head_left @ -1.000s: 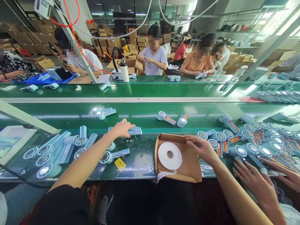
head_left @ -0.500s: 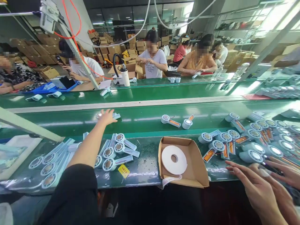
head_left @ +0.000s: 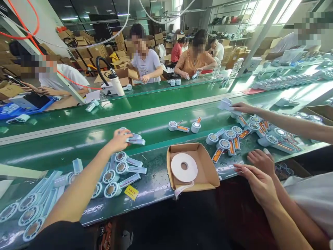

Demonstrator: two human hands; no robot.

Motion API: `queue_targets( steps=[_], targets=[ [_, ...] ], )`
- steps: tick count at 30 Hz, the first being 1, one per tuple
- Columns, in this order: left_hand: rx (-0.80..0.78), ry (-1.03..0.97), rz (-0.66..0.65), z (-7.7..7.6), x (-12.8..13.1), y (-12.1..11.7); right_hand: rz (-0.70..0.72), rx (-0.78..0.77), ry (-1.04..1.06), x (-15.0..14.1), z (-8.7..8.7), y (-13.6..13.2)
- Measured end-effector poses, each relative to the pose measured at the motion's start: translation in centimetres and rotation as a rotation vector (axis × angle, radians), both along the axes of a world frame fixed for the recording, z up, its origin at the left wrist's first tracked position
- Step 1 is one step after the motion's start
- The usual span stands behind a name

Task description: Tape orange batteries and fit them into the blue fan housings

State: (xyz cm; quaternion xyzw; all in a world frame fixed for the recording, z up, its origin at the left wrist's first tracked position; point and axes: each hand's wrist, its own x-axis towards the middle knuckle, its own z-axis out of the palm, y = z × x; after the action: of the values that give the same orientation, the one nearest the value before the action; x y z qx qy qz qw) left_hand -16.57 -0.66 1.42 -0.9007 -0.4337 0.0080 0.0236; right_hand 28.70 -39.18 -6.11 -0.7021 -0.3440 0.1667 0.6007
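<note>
My left hand reaches over the green belt, its fingers closed around light-blue handheld fan bodies; two handles stick out to the right. Under my forearm, several similar fan bodies with round heads lie on the near ledge. My right hand hovers by the ledge's front edge at right, fingers stretched leftward with nothing visible in them. Just beyond it lie fan bodies with orange strips in their handles. Between my hands is an open cardboard box with a white tape roll.
A co-worker's hand is right behind my right hand; that person's other hand holds a pale fan part over the belt. Two fan bodies sit on the belt. A yellow card lies on the ledge. People sit across the line.
My view has swung to the right. My left hand has closed on the fan bodies and drawn them nearer. The co-worker's arm now reaches across the belt at right.
</note>
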Motion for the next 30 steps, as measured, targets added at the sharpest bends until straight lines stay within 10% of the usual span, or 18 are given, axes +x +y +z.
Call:
queue_targets(
  steps=[6,12,18,22,26,30],
  targets=[
    [-0.150,0.137,-0.115,-2.7,2.0,-4.1,0.226,-0.033,-0.137,-2.4,1.9,1.9],
    [-0.195,0.108,-0.143,-0.5,2.5,-7.3,0.163,-0.054,-0.162,-3.9,-0.1,0.2],
    [-0.230,-0.014,-0.619,-1.8,13.9,-14.9,0.209,-0.529,-0.334,-6.7,-1.2,2.8],
    [-0.178,0.150,-0.636,-3.1,19.6,-17.4,0.292,-0.644,-0.374,-7.3,-0.9,4.6],
    [-0.145,0.095,-0.620,-1.3,17.1,-16.7,0.258,-0.589,-0.367,-6.7,-1.0,4.0],
    [0.092,-0.222,-0.201,0.4,10.5,-14.7,0.223,-0.513,-0.335,-6.1,-1.5,2.1]
  ],
)
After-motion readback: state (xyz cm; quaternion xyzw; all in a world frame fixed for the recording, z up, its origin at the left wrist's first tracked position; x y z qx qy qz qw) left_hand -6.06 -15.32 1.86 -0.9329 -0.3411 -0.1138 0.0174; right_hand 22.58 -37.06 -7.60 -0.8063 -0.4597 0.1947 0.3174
